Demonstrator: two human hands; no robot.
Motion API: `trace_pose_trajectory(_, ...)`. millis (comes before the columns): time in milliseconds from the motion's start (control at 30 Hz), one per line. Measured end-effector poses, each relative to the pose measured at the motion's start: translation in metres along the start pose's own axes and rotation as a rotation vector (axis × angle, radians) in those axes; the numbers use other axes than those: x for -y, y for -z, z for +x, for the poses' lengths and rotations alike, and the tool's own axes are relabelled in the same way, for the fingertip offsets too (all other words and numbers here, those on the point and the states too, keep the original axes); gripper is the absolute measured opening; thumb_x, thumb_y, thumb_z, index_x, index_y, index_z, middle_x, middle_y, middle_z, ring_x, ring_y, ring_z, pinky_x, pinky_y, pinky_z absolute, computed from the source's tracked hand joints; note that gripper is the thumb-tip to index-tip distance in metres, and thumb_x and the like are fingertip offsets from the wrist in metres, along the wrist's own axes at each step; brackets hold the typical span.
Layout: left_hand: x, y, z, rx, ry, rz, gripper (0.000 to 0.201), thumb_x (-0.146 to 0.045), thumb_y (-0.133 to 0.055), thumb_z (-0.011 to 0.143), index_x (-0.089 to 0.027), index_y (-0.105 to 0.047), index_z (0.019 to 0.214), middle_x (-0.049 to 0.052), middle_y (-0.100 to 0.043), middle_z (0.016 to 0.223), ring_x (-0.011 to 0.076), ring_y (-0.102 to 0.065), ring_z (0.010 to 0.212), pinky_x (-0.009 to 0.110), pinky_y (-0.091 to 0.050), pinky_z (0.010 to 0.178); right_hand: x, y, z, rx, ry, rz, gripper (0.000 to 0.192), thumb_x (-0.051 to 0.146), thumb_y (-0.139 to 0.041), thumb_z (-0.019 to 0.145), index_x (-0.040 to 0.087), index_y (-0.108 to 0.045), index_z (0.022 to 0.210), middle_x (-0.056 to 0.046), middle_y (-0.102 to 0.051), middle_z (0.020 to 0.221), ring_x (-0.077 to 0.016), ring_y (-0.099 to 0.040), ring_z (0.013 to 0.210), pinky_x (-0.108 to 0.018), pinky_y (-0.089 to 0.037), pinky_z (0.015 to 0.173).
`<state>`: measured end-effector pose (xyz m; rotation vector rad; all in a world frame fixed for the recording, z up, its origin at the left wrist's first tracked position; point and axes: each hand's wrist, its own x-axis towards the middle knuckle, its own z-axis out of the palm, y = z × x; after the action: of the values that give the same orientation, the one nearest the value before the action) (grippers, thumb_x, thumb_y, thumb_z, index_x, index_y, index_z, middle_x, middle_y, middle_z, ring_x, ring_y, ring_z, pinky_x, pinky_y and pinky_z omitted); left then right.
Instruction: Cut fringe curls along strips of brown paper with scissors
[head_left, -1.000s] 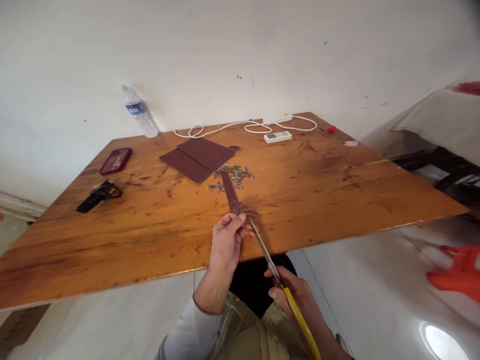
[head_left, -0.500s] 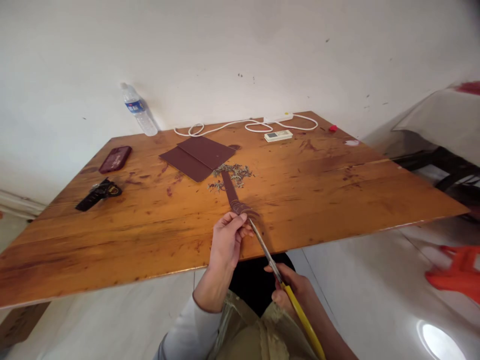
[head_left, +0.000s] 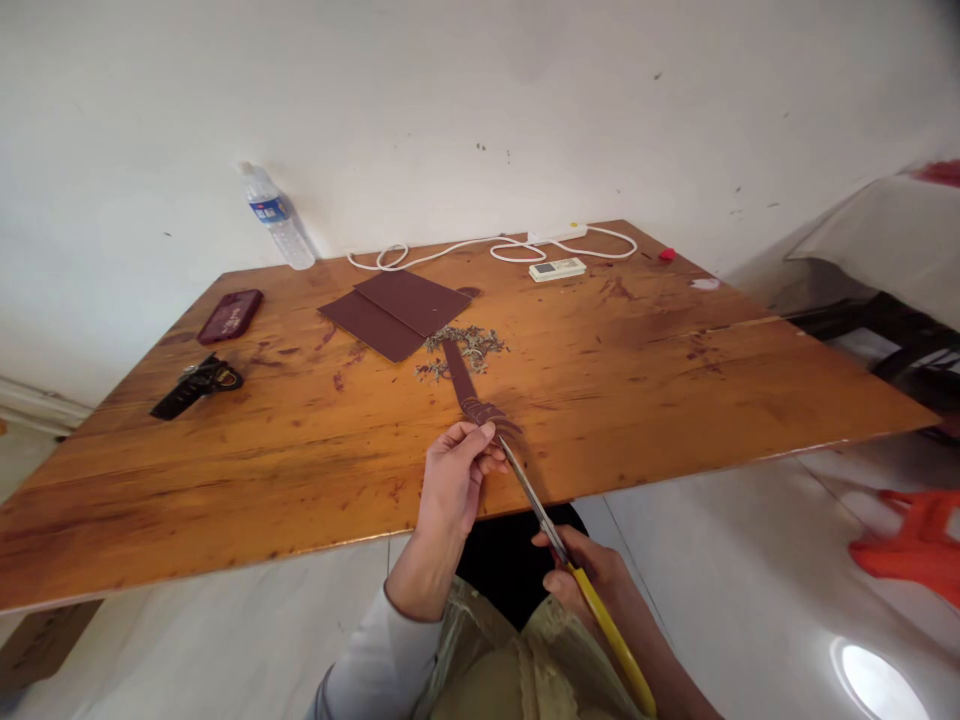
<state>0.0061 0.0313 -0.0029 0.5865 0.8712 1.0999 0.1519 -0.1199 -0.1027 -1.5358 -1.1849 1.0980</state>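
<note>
Between thumb and fingers, my left hand point(head_left: 454, 470) pinches the near end of a dark brown strip point(head_left: 460, 374), which looks like sandpaper or stiff paper. Thin curled slivers point(head_left: 491, 413) fan out from the strip just beyond my fingertips. My right hand point(head_left: 592, 575) is closed round long scissors point(head_left: 534, 500) with yellow handles. Their blade tips meet the strip beside my left thumb, and the blades look nearly closed. A heap of small grey-brown clippings point(head_left: 472, 345) lies around the strip's far end. Two dark brown sheets point(head_left: 397, 312) overlap just behind it.
On the wooden table point(head_left: 300, 480) lie a black claw clip point(head_left: 199, 385), a dark red phone point(head_left: 231, 317), a white remote point(head_left: 556, 269) and a white power strip with cord point(head_left: 556, 234). A plastic bottle point(head_left: 277, 218) leans against the wall. Something orange point(head_left: 911, 545) is at right.
The slivers by my left fingertips have shifted slightly and spread a little more. My right hand and the scissors moved very slightly; the left hand stays put.
</note>
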Motion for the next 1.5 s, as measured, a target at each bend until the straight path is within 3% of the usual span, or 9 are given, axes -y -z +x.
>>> trace_pose_trajectory(167,0.000,0.000,0.000,0.008,-0.006,0.027,0.048,-0.039,-0.106,0.054,-0.017,-0.064,0.060,-0.001,-0.066,0.053,0.0093,-0.060,0.046,0.021,-0.053,0.048,-0.002,0.000,-0.001,0.003,0.028,-0.013,0.036,0.055,-0.072,0.087,0.023,-0.083,0.098,0.002,-0.050,0.068,-0.0180,-0.039,0.059,-0.031,-0.034,0.058)
trace_pose_trajectory(400,0.003,0.000,0.000,-0.028,-0.048,0.024,0.050,-0.041,-0.106,0.051,-0.018,-0.062,0.057,-0.001,-0.065,0.052,0.0069,-0.055,0.044,0.019,-0.047,0.048,-0.005,0.001,-0.001,0.072,-0.022,0.032,0.036,0.047,-0.076,0.083,0.020,-0.082,0.106,0.004,-0.050,0.069,-0.0163,-0.040,0.060,-0.029,-0.032,0.058)
trace_pose_trajectory(533,0.004,0.000,0.000,-0.029,-0.064,0.009,0.049,-0.041,-0.105,0.053,-0.018,-0.062,0.057,-0.001,-0.065,0.053,0.0073,-0.055,0.045,0.020,-0.047,0.049,-0.009,-0.002,-0.005,0.134,-0.064,0.154,0.056,0.067,-0.070,0.090,0.018,-0.078,0.116,0.004,-0.050,0.071,-0.0152,-0.036,0.059,-0.029,-0.031,0.056)
trace_pose_trajectory(667,0.005,0.000,0.000,-0.031,-0.076,-0.005,0.049,-0.041,-0.105,0.053,-0.019,-0.061,0.057,-0.002,-0.064,0.053,0.0079,-0.055,0.046,0.021,-0.048,0.049,-0.011,-0.006,-0.006,0.145,-0.030,0.221,0.074,0.086,-0.068,0.087,0.018,-0.078,0.117,0.005,-0.047,0.070,-0.0140,-0.032,0.058,-0.028,-0.029,0.055)
trace_pose_trajectory(867,0.004,-0.001,0.000,-0.031,-0.081,0.006,0.048,-0.040,-0.106,0.056,-0.019,-0.063,0.057,-0.003,-0.062,0.054,0.0079,-0.055,0.047,0.021,-0.049,0.051,-0.001,-0.003,-0.003,0.143,-0.023,0.177,0.053,0.069,-0.074,0.094,0.021,-0.080,0.116,0.004,-0.053,0.074,-0.0150,-0.041,0.061,-0.028,-0.036,0.058)
trace_pose_trajectory(967,0.004,-0.002,0.000,-0.045,-0.067,0.022,0.047,-0.040,-0.105,0.060,-0.019,-0.063,0.057,-0.003,-0.062,0.054,0.0081,-0.055,0.048,0.021,-0.049,0.051,0.000,-0.004,-0.002,0.145,-0.001,0.181,0.052,0.067,-0.077,0.093,0.021,-0.080,0.115,0.005,-0.051,0.072,-0.0149,-0.041,0.060,-0.029,-0.038,0.058)
trace_pose_trajectory(1200,0.003,-0.002,-0.001,-0.051,-0.061,-0.005,0.049,-0.041,-0.107,0.055,-0.018,-0.064,0.058,-0.003,-0.063,0.055,0.0074,-0.056,0.049,0.020,-0.050,0.051,-0.005,-0.019,-0.005,0.101,-0.004,0.301,0.057,0.075,-0.075,0.094,0.021,-0.080,0.114,0.008,-0.042,0.068,-0.0121,-0.028,0.056,-0.027,-0.022,0.051)
trace_pose_trajectory(1500,0.003,-0.002,0.000,-0.036,-0.035,0.020,0.046,-0.037,-0.105,0.060,-0.018,-0.062,0.057,-0.002,-0.064,0.055,0.0088,-0.057,0.047,0.022,-0.052,0.052,-0.009,-0.016,-0.002,0.099,-0.008,0.157,0.048,0.065,-0.076,0.094,0.022,-0.081,0.115,0.003,-0.055,0.073,-0.0153,-0.044,0.061,-0.027,-0.040,0.059)
